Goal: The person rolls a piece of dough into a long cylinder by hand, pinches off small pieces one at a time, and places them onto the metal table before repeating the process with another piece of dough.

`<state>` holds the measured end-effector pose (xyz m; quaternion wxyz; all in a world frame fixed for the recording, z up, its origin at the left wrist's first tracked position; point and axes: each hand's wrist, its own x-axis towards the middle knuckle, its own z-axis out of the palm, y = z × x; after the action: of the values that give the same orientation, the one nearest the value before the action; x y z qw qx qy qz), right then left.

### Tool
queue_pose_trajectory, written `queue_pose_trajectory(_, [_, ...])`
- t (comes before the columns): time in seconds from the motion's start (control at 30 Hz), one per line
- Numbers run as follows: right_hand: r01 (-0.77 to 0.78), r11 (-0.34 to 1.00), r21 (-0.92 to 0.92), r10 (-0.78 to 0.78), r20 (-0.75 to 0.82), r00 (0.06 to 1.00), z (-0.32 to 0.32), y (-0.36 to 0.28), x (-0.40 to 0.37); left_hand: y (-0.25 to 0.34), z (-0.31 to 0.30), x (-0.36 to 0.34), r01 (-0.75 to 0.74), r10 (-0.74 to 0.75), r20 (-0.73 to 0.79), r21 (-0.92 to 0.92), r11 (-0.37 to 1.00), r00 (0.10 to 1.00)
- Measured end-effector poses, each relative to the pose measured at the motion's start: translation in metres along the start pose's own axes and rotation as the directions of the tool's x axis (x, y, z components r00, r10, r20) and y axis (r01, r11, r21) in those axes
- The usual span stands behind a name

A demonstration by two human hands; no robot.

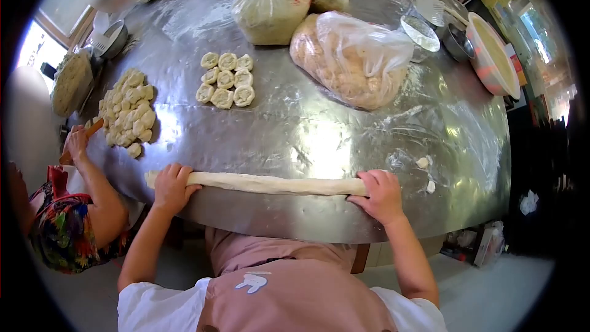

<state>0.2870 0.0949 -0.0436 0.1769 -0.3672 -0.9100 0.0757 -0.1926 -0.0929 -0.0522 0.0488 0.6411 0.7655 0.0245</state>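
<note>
A long pale dough rope (pixel 276 184) lies across the metal table near its front edge. My left hand (pixel 174 189) is wrapped over the rope near its left end, a short stub of dough showing beyond it. Around the right end my right hand (pixel 378 195) is closed, thumb below and fingers on top. Beyond the rope sit several round dough pieces (pixel 225 80) in rows. A heap of small dough lumps (pixel 129 110) lies to the left.
A co-worker's hand (pixel 76 142) holds a wooden rolling pin (pixel 93 128) at the left edge. Bagged dough (pixel 350 61) and another filled bag (pixel 273 9) stand at the back. Bowls (pixel 491 55) line the right side. Small dough scraps (pixel 423 162) lie right of my right hand.
</note>
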Motion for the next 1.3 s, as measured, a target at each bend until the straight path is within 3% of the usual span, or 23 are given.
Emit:
queue_pose_trajectory(0.1, [-0.076, 0.997, 0.034, 0.077, -0.052, 0.996, -0.006, 0.017, -0.02, 0.049, 0.002, 0.015, -0.165, 0.153, -0.222, -0.037, 0.986, 0.963])
queue_pose_trajectory(0.27, [-0.147, 0.975, 0.164, 0.163, -0.089, 0.983, -0.004, 0.019, -0.022, 0.177, 0.012, 0.069, -0.394, 0.398, -0.039, -0.266, 0.88, 0.916])
queue_pose_trajectory(0.37, [-0.294, 0.861, 0.415, 0.319, 0.012, 0.948, -0.026, 0.003, -0.019, 0.258, 0.011, 0.094, -0.507, 0.529, -0.034, -0.343, 0.791, 0.848])
queue_pose_trajectory(0.4, [-0.231, 0.887, 0.399, 0.273, -0.051, 0.961, -0.039, -0.004, -0.013, 0.279, 0.01, 0.1, -0.539, 0.572, -0.056, -0.419, 0.731, 0.818])
queue_pose_trajectory(0.43, [-0.238, 0.88, 0.411, 0.282, -0.05, 0.958, -0.051, -0.011, -0.011, 0.297, 0.007, 0.105, -0.548, 0.61, -0.06, -0.514, 0.66, 0.79])
queue_pose_trajectory(0.5, [-0.246, 0.868, 0.432, 0.298, -0.056, 0.953, -0.07, -0.024, -0.01, 0.324, -0.002, 0.108, -0.351, 0.591, 0.106, -0.716, 0.603, 0.8])
queue_pose_trajectory(0.53, [-0.249, 0.814, 0.525, 0.359, -0.118, 0.926, -0.07, -0.03, -0.009, 0.328, -0.005, 0.109, -0.281, 0.581, 0.152, -0.76, 0.586, 0.799])
queue_pose_trajectory(0.6, [-0.27, 0.817, 0.51, 0.431, -0.23, 0.873, -0.06, -0.035, -0.007, 0.33, -0.009, 0.107, -0.126, 0.557, 0.247, -0.828, 0.547, 0.793])
queue_pose_trajectory(0.77, [-0.251, 0.815, 0.523, 0.449, -0.294, 0.844, -0.028, -0.048, 0.002, 0.318, -0.008, 0.09, -0.065, 0.449, 0.208, -0.852, 0.519, 0.869])
queue_pose_trajectory(0.83, [-0.237, 0.849, 0.473, 0.42, -0.329, 0.846, -0.027, -0.048, 0.006, 0.325, -0.018, 0.086, -0.13, 0.356, 0.037, -0.893, 0.432, 0.934])
queue_pose_trajectory(0.93, [-0.205, 0.889, 0.409, 0.367, -0.372, 0.853, -0.033, -0.051, 0.01, 0.33, -0.027, 0.092, -0.08, 0.43, 0.112, -0.912, 0.403, 0.896])
queue_pose_trajectory(1.03, [-0.195, 0.901, 0.388, 0.342, -0.356, 0.869, -0.047, -0.059, 0.01, 0.331, -0.017, 0.092, -0.115, 0.509, 0.12, -0.906, 0.407, 0.853])
queue_pose_trajectory(1.07, [-0.204, 0.897, 0.392, 0.348, -0.341, 0.873, -0.049, -0.063, 0.008, 0.33, -0.016, 0.089, -0.183, 0.529, 0.059, -0.901, 0.393, 0.846])
queue_pose_trajectory(1.17, [-0.252, 0.901, 0.353, 0.38, -0.363, 0.851, -0.041, -0.067, 0.004, 0.331, -0.021, 0.084, -0.159, 0.476, 0.095, -0.87, 0.467, 0.875])
queue_pose_trajectory(1.3, [-0.244, 0.927, 0.285, 0.353, -0.442, 0.825, -0.032, -0.063, 0.007, 0.33, -0.01, 0.086, -0.249, 0.5, 0.019, -0.851, 0.463, 0.866])
